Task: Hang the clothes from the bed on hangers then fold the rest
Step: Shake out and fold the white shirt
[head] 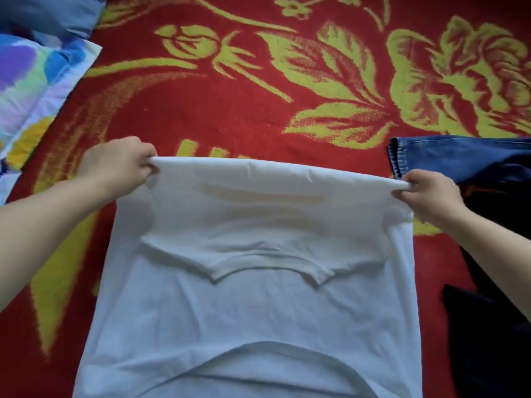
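Observation:
A white T-shirt point(253, 305) lies flat on the red bedspread, its neckline at the near edge and its sleeves folded in over the middle. The far part of the shirt is lifted off the bed in a fold. My left hand point(120, 165) pinches the fold's left corner. My right hand point(428, 193) pinches its right corner. The cloth hangs stretched between the two hands.
The bed is covered by a red blanket point(230, 110) with a yellow-green flower pattern. Blue jeans point(459, 156) lie at the right, with a dark garment point(494, 326) nearer me. A colourful pillow point(31, 90) and a blue pillow point(54, 12) sit at the far left.

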`<action>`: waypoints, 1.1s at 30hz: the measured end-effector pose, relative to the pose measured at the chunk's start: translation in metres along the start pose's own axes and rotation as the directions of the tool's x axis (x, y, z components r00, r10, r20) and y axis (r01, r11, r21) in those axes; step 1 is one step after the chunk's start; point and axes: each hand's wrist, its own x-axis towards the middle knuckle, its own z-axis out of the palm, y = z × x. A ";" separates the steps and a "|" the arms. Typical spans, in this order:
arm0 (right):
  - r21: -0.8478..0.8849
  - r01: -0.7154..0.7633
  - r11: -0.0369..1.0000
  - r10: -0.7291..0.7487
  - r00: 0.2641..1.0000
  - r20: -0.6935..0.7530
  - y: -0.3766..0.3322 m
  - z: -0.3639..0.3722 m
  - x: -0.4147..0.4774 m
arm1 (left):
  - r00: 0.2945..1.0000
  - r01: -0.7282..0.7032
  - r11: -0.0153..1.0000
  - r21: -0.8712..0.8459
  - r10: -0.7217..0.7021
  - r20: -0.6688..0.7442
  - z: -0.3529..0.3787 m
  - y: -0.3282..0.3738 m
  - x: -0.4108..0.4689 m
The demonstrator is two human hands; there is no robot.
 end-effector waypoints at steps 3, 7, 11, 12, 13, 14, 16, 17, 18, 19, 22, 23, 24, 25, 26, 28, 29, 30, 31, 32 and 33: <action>-0.025 0.050 0.998 -0.052 0.994 -0.096 0.001 -0.002 -0.007 | 0.997 -0.019 1.000 0.021 0.020 -0.078 0.001 0.001 -0.009; 0.003 0.134 0.991 -0.131 0.971 -0.202 0.008 -0.008 -0.028 | 0.945 -0.184 0.982 -0.036 0.166 -0.281 -0.009 -0.010 -0.035; -0.067 0.273 0.960 -0.281 0.930 -0.237 0.019 -0.013 -0.065 | 0.895 -0.352 0.934 -0.060 0.317 -0.314 -0.017 -0.014 -0.073; -0.096 0.297 0.950 -0.312 0.923 -0.225 0.022 -0.014 -0.078 | 0.890 -0.359 0.931 -0.065 0.320 -0.323 -0.017 -0.016 -0.085; -0.113 0.317 0.942 -0.335 0.917 -0.217 0.026 -0.014 -0.088 | 0.891 -0.356 0.932 -0.075 0.314 -0.327 -0.016 -0.018 -0.095; -0.115 0.331 0.937 -0.349 0.911 -0.220 0.030 -0.015 -0.098 | 0.895 -0.349 0.933 -0.092 0.303 -0.327 -0.014 -0.021 -0.105; -0.107 0.355 0.929 -0.371 0.896 -0.246 0.036 -0.015 -0.121 | 0.900 -0.351 0.928 -0.127 0.296 -0.319 -0.012 -0.024 -0.128; -0.114 0.370 0.922 -0.388 0.885 -0.258 0.039 -0.014 -0.133 | 0.898 -0.364 0.921 -0.139 0.307 -0.314 -0.012 -0.024 -0.138; -0.121 0.381 0.917 -0.400 0.878 -0.262 0.041 -0.012 -0.144 | 0.895 -0.381 0.914 -0.141 0.326 -0.305 -0.013 -0.023 -0.150; -0.131 0.384 0.914 -0.405 0.877 -0.260 0.043 -0.011 -0.154 | 0.893 -0.395 0.909 -0.136 0.345 -0.288 -0.014 -0.021 -0.161; -0.170 0.390 0.905 -0.421 0.877 -0.232 0.042 -0.006 -0.165 | 0.912 -0.365 0.926 -0.098 0.334 -0.236 -0.016 -0.013 -0.178; -0.179 0.357 0.917 -0.393 0.887 -0.243 0.038 -0.005 -0.160 | 0.925 -0.319 0.942 -0.102 0.286 -0.252 -0.016 -0.007 -0.172; -0.189 0.289 0.938 -0.333 0.905 -0.265 0.033 -0.005 -0.152 | 0.935 -0.250 0.962 -0.109 0.211 -0.285 -0.016 -0.002 -0.164; -0.201 0.204 0.958 -0.257 0.921 -0.293 0.027 -0.003 -0.141 | 0.942 -0.158 0.981 -0.112 0.116 -0.314 -0.016 0.005 -0.154; -0.199 0.116 0.973 -0.177 0.931 -0.318 0.022 -0.002 -0.129 | 0.945 -0.052 0.991 -0.121 0.009 -0.326 -0.016 0.010 -0.140; -0.129 -0.041 0.991 -0.006 0.937 -0.350 0.008 -0.002 -0.107 | 0.923 0.144 0.973 -0.181 -0.198 -0.331 -0.017 0.020 -0.114; -0.068 -0.102 0.992 0.072 0.933 -0.353 0.002 -0.001 -0.099 | 0.898 0.228 0.946 -0.232 -0.296 -0.326 -0.018 0.023 -0.103; -0.016 -0.143 0.990 0.129 0.929 -0.346 -0.005 0.001 -0.094 | 0.877 0.297 0.911 -0.287 -0.379 -0.297 -0.020 0.024 -0.094; 0.010 -0.160 0.987 0.154 0.933 -0.326 -0.010 0.005 -0.095 | 0.872 0.344 0.886 -0.311 -0.424 -0.244 -0.018 0.025 -0.090; 0.011 -0.142 0.990 0.139 0.944 -0.299 -0.013 0.011 -0.101 | 0.887 0.356 0.884 -0.302 -0.422 -0.188 -0.015 0.028 -0.094; -0.008 -0.099 0.995 0.093 0.960 -0.263 -0.014 0.020 -0.112 | 0.916 0.323 0.906 -0.275 -0.372 -0.150 -0.008 0.031 -0.105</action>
